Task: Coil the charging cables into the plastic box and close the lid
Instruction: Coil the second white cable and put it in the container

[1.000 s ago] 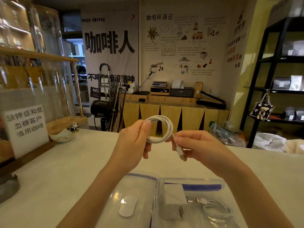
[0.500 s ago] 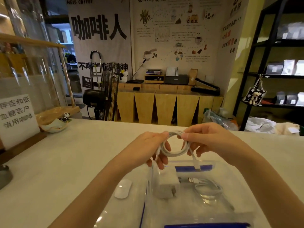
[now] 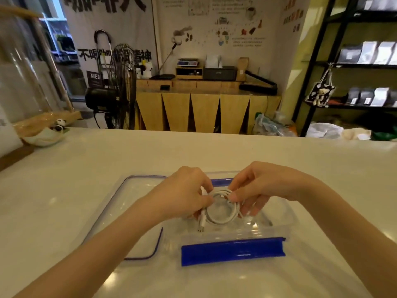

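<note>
Left hand (image 3: pixel 182 193) fingers pinching white cable coil (image 3: pixel 222 208) at 9 o'clock side, right hand (image 3: pixel 261 187) fingers pinching coil at 1 o'clock, coil low over open clear plastic box (image 3: pixel 277 220), USB plug (image 3: pixel 201 222) hanging at 7 o'clock, blue latch (image 3: pixel 233 250) on near wall, lid (image 3: pixel 129 201) flat on white counter (image 3: pixel 64 190), 9 o'clock of box.

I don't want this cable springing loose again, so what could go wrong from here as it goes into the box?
1. The white coiled cable is pinched only by the left hand and right hand; once released it may uncoil.
2. Its plug end sticks out of the coil and might catch under the lid.
</note>
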A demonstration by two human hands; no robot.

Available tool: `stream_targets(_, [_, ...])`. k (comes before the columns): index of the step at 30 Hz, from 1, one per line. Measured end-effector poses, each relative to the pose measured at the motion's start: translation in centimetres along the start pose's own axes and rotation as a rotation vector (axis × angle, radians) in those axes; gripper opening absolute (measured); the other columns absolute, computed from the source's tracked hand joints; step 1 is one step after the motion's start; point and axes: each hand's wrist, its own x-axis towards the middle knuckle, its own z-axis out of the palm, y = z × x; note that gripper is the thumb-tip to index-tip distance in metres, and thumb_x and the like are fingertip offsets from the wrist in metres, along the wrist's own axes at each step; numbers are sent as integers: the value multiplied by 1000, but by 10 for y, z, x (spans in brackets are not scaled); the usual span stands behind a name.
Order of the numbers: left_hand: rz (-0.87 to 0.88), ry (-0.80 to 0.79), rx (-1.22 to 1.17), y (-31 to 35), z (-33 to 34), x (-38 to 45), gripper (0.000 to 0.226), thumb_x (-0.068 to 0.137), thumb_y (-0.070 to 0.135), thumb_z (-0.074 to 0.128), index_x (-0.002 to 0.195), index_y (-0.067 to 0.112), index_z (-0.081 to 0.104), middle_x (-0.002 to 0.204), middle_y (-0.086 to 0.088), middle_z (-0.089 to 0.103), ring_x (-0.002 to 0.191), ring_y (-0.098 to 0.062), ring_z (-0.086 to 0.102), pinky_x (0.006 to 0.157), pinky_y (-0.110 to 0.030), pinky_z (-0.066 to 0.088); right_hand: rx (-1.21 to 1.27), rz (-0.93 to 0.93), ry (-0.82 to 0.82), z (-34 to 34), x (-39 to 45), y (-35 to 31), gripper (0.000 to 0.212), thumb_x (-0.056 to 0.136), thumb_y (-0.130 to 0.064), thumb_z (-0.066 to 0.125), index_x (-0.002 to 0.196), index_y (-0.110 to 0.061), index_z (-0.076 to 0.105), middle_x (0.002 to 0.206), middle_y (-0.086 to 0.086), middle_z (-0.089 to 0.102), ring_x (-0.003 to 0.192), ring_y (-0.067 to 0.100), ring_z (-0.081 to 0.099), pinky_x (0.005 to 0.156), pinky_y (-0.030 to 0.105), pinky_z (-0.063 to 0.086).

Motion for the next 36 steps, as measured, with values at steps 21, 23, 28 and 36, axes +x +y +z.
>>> stream_targets(21, [13, -124, 326, 1, 22, -1, 19, 84, 17, 59, 97, 11, 70, 95, -5, 71, 84, -14, 63, 80, -26, 53, -346, 51, 112, 30, 14, 6, 22, 77, -22, 69, 96, -12, 64, 72, 6, 69, 56, 12, 66, 52, 22, 56])
stream_targets(23, [22, -141, 314, 1, 21, -1, 19, 84, 17, 59, 97, 11, 71, 94, -5, 72, 82, -14, 64, 80, -26, 53, -367, 57, 105, 31, 14, 6, 23, 79, -21, 68, 99, -11, 63, 74, 10, 71, 56, 13, 66, 52, 22, 57])
stream_targets(28, [45, -186, 251, 1, 13, -3, 19, 85, 17, 57, 97, 11, 70, 87, -4, 72, 69, -10, 64, 66, -17, 52, -419, -18, 152, 32, 11, 7, 24, 83, -19, 63, 106, -17, 59, 79, 9, 71, 58, 13, 67, 55, 22, 57])
stream_targets(36, [53, 103, -69, -38, -41, -40, 13, 82, 21, 59, 90, 30, 63, 77, 9, 69, 71, 2, 65, 59, -14, 53, -291, -316, 287, 12, 7, -21, 9, 86, -20, 56, 90, -20, 64, 71, -3, 69, 60, 6, 66, 54, 17, 55])
